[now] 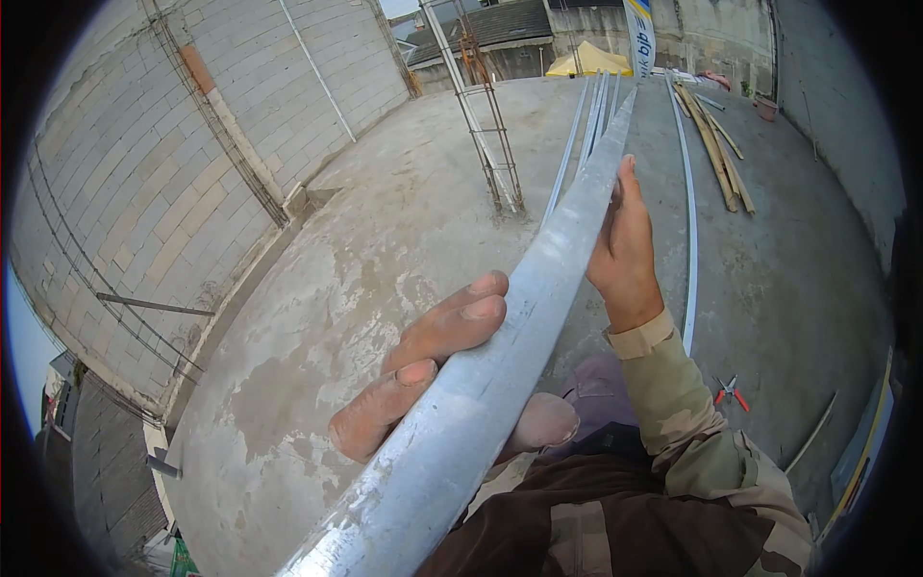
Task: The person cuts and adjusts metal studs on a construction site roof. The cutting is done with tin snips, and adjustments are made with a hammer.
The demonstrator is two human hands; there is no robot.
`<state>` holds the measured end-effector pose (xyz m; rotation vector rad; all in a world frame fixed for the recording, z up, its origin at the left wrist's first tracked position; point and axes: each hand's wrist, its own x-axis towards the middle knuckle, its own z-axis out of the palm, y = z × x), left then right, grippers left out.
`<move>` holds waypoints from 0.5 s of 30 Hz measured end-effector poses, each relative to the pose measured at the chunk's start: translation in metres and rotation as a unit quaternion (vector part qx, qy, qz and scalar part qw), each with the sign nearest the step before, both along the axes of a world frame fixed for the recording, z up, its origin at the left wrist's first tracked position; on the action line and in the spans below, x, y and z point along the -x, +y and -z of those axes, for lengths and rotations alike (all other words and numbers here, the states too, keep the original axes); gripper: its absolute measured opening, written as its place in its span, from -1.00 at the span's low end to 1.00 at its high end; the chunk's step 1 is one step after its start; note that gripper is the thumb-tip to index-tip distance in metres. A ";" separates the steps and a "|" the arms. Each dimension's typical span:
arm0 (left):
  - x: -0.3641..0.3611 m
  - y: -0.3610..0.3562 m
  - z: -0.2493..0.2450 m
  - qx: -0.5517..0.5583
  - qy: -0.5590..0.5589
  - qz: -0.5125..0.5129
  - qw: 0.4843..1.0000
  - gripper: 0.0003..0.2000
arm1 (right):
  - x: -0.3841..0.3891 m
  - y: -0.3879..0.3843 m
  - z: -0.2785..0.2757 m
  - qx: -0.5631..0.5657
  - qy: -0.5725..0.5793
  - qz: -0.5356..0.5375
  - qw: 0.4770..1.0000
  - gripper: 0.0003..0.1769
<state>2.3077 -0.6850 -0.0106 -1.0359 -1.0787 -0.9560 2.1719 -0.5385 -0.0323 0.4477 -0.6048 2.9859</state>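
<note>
A long silvery metal bar [473, 394] runs from the bottom of the view, close to the camera, away toward the upper right. My left hand [433, 361] is wrapped round its near part, with several fingertips on the left side and the thumb on the right; the palm is hidden behind the bar. Farther along, my right hand [627, 252] holds the bar from its right side, thumb up along the edge, the other fingers mostly hidden behind it.
More metal strips [688, 212] lie on the concrete floor [317, 288]. Wooden poles [716, 149] lie at the upper right, red-handled pliers [732, 393] at the lower right. A rebar column [490, 135] stands ahead; a block wall [192, 144] rises at the left.
</note>
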 end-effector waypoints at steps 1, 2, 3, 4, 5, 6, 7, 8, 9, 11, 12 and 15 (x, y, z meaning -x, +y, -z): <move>-0.003 0.004 0.000 -0.017 -0.026 0.029 0.999 -0.33 | 0.000 -0.001 0.001 0.013 -0.018 0.003 1.000 -0.53; -0.004 0.002 -0.002 -0.018 -0.026 0.029 0.999 -0.33 | 0.000 -0.001 0.001 0.012 -0.017 0.003 1.000 -0.53; -0.003 -0.002 -0.004 0.004 -0.029 0.043 0.999 -0.27 | 0.000 -0.002 0.001 0.021 -0.023 -0.002 1.000 -0.58; -0.004 -0.007 -0.006 0.027 -0.032 0.057 0.997 -0.21 | 0.000 -0.003 0.002 0.030 -0.029 -0.007 0.999 -0.63; -0.005 -0.008 -0.006 0.026 -0.031 0.058 0.997 -0.21 | -0.002 -0.003 0.000 0.029 -0.028 -0.006 0.999 -0.63; -0.008 -0.009 -0.005 0.016 -0.029 -0.001 0.999 -0.16 | -0.005 -0.002 -0.002 0.032 -0.041 -0.008 0.999 -0.67; -0.011 -0.010 -0.005 0.006 -0.028 -0.061 0.998 -0.11 | -0.008 -0.001 -0.003 0.035 -0.054 -0.010 0.998 -0.70; -0.014 -0.014 -0.005 0.004 -0.029 -0.061 0.998 -0.11 | -0.010 -0.001 -0.004 0.032 -0.054 -0.010 0.998 -0.70; -0.016 -0.020 -0.006 0.051 -0.046 -0.048 0.997 -0.10 | -0.011 -0.001 -0.005 0.025 -0.060 -0.009 0.998 -0.70; -0.023 -0.021 -0.005 0.097 -0.061 -0.032 0.993 -0.09 | -0.014 -0.001 -0.004 0.018 -0.064 -0.007 0.998 -0.70; -0.028 -0.016 -0.005 0.082 -0.119 0.025 0.989 -0.13 | -0.014 0.001 -0.004 0.017 -0.060 -0.025 0.998 -0.67; -0.036 -0.015 -0.003 0.067 -0.192 0.092 0.975 -0.16 | -0.014 0.000 -0.003 0.015 -0.058 -0.046 0.997 -0.61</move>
